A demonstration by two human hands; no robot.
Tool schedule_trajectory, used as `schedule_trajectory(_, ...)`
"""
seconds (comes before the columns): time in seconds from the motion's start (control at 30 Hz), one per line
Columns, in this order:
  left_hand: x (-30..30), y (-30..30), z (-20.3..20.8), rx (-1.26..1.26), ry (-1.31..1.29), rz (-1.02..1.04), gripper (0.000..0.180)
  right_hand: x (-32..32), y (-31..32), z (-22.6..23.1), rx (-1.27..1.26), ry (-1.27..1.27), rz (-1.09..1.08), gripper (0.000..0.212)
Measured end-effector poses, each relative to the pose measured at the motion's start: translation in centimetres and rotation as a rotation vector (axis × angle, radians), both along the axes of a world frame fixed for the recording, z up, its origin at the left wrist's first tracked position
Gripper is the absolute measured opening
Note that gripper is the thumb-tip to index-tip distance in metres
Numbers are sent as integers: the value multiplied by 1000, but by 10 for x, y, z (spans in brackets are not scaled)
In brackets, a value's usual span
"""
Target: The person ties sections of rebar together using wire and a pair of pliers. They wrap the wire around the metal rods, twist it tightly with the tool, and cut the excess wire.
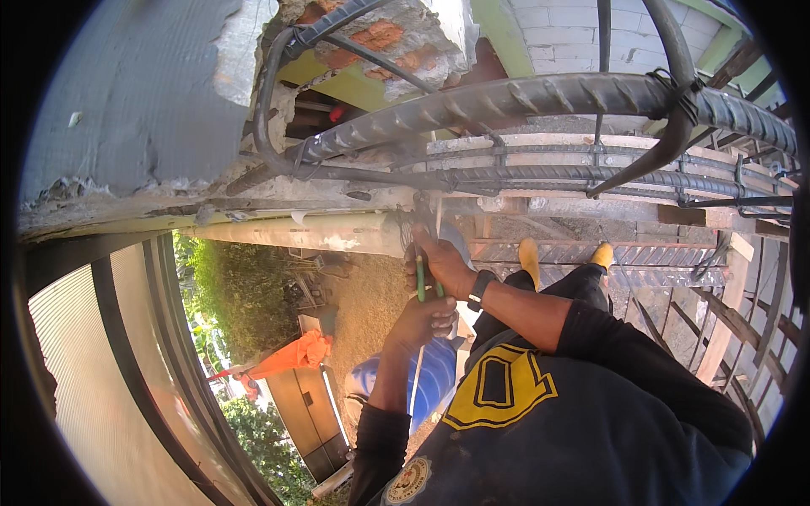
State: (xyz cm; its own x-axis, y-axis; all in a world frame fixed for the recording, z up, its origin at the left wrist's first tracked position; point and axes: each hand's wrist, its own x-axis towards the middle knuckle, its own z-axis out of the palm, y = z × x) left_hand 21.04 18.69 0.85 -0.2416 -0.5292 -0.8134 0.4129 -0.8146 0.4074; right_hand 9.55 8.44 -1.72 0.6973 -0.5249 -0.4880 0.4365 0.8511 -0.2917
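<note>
Both my hands are close together below the rebar, at the middle of the view. My right hand (pixel 445 263), with a dark watch (pixel 481 289) on its wrist, is curled around pliers (pixel 420 278) with green handles. Just below it, my left hand (pixel 422 322) closes around the lower end of the same handles. The dark head of the pliers points up toward the beam edge, and its jaws are hard to make out. A thin pale rod or wire (pixel 415 379) runs past both hands; whether a hand grips it I cannot tell.
A thick ribbed rebar (pixel 506 99) with bent stirrups crosses above my hands. Chipped concrete (pixel 169 110) stands at upper left. My yellow boots (pixel 602 255) rest on a ridged plank (pixel 658 277). Far below are a blue drum (pixel 434 379), orange cloth (pixel 295 354) and the ground.
</note>
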Motion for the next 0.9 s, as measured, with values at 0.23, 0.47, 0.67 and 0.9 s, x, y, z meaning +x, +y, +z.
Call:
schedule_trajectory(0.23,-46,-3,4,-307,-1392,-370,49,15,55,-20,-197,231,-370,47)
schedule_trajectory(0.47,-72,-13,-2,-132,-1547,-358,81,38,12,-13,-199,699,-143,49)
schedule_trajectory(0.67,-4,6,12,-539,-1033,-419,108,25,12,0,-115,423,-124,55)
schedule_trajectory(0.9,-27,-11,18,-8,-99,3,31,-3,-1,-12,169,-266,109,50)
